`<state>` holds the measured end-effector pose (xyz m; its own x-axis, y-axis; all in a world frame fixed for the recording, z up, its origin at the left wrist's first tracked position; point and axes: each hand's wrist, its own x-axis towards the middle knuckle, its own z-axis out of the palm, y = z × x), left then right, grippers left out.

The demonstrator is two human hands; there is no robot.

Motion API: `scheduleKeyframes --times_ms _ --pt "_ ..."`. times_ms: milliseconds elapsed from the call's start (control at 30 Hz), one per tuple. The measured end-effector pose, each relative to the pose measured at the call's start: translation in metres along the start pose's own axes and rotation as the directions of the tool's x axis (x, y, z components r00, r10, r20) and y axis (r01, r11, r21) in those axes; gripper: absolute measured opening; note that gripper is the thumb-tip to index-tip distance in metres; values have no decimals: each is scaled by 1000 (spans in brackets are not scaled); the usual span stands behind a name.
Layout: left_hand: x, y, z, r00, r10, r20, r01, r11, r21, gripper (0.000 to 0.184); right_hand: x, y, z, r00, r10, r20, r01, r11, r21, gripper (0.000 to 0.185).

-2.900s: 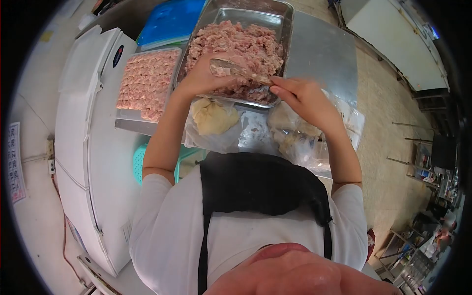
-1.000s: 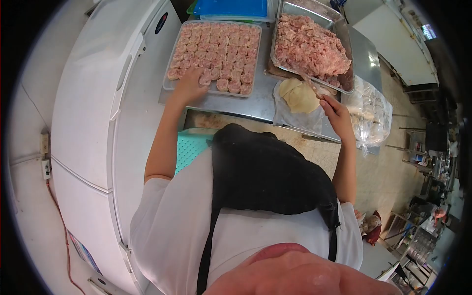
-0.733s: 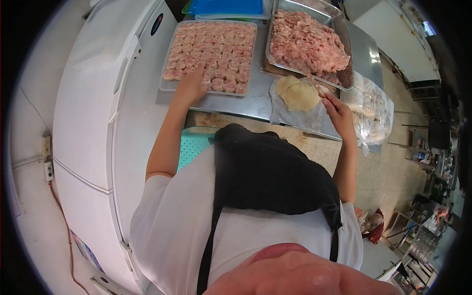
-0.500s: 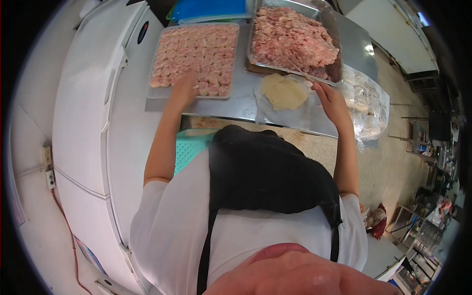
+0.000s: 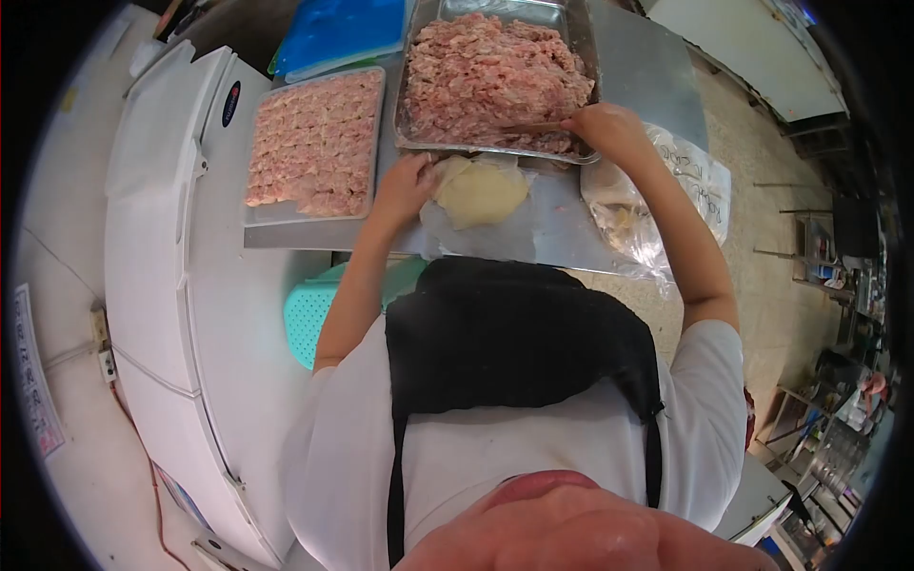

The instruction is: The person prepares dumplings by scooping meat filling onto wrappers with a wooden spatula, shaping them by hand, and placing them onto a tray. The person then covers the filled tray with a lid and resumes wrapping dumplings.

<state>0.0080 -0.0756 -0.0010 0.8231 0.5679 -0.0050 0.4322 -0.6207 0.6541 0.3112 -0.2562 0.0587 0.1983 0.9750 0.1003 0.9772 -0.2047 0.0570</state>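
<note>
My right hand (image 5: 609,131) is closed around a thin wooden stick (image 5: 533,127), its far end in the raw minced meat (image 5: 495,81) that fills a deep metal pan (image 5: 497,152). Just in front of the pan, pale round dough wrappers (image 5: 484,195) lie stacked on a sheet of clear plastic (image 5: 447,233). At their left edge is my left hand (image 5: 407,186), fingers bent together; what is between the fingertips is too small to tell. Left of that hand stands a white tray (image 5: 375,143) packed with rows of meat-filled dumplings (image 5: 314,138).
Clear bags with pale contents (image 5: 685,181) lie at the right of the metal table (image 5: 657,57). A blue lid (image 5: 343,33) is behind the tray. Turquoise perforated baskets (image 5: 309,314) stand below the table edge, and a white refrigerator (image 5: 152,238) is on the left.
My left hand has left the tray and moved right to the wrappers. My right hand has carried the stick from beside the wrappers up into the meat. The view has shifted.
</note>
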Motion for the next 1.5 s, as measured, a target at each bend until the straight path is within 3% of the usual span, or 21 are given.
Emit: scheduleKeyframes --times_ms 133,233,300,333,400,433,467,500,567,700,800,900,967,1000,1100,1167,1200,1300,1333,1367,1500 --pt "6 -10 39 988 45 -149 -37 997 60 25 -4 2 -71 993 48 107 -38 995 -92 30" --pt "-6 18 25 990 -23 -140 24 1000 5 27 0 7 -68 999 -9 36 12 996 -92 22" --pt "-9 30 22 986 -25 -167 17 999 -50 28 -11 1 -16 982 -187 -35 188 982 31 18" --pt "-9 29 26 988 -47 -150 55 997 50 27 -14 -1 2 961 -266 -83 272 959 83 16" --pt "-4 20 36 986 -94 -134 126 960 251 26 -31 -22 -13 975 -221 -14 221 972 78 15" --pt "-3 18 40 980 -149 -130 167 975 144 25 -39 -28 -16 979 -204 25 201 976 81 14" --pt "-2 15 43 972 -205 -119 211 977 38 25 -45 -13 -4 974 -210 -88 220 967 128 15" --pt "-4 14 43 961 -258 -104 252 966 -66 24 -47 0 -10 980 -197 -42 201 971 127 19" --pt "-10 26 34 957 -271 -106 247 949 -196 26 -42 27 -41 985 -164 48 158 981 115 27" --pt "-13 37 28 963 -245 -109 169 869 -465 26 -36 47 -69 995 -63 80 56 995 85 35" --pt "-8 50 39 974 -220 -48 203 950 -238 26 -24 44 -62 996 -68 56 61 991 116 35" --pt "-10 51 68 979 6 -202 29 985 169 32 -22 22 -12 977 -182 -108 196 972 130 34" --pt "-13 25 74 982 52 -183 -41 997 63 33 -29 5 30 927 -296 -231 335 929 155 34" --pt "-14 13 73 982 72 -177 -72 997 7 33 -31 3 25 942 -276 -189 305 942 143 32" --pt "-21 -3 53 958 224 -180 -176 952 249 38 -31 4 -11 981 -192 -15 192 976 104 28" --pt "-22 11 36 954 235 -186 -175 941 290 40 -20 16 -46 985 -82 149 77 996 40 25" --pt "-21 20 29 951 242 -193 -175 935 309 42 -13 16 -45 993 -32 115 34 999 -18 23" --pt "-17 29 20 946 280 -162 -250 951 182 45 -3 -4 -8 976 -215 41 212 975 65 22" --pt "-17 29 23 958 267 -107 -247 954 172 43 -8 -21 16 957 -255 -135 266 961 69 22" --pt "-16 30 27 965 258 -56 -245 955 166 42 -10 -38 16 991 -135 -10 135 984 114 21" --pt "-9 -6 36 982 188 -5 -188 981 -40 35 -11 -40 -9 996 27 86 -53 946 320 31"
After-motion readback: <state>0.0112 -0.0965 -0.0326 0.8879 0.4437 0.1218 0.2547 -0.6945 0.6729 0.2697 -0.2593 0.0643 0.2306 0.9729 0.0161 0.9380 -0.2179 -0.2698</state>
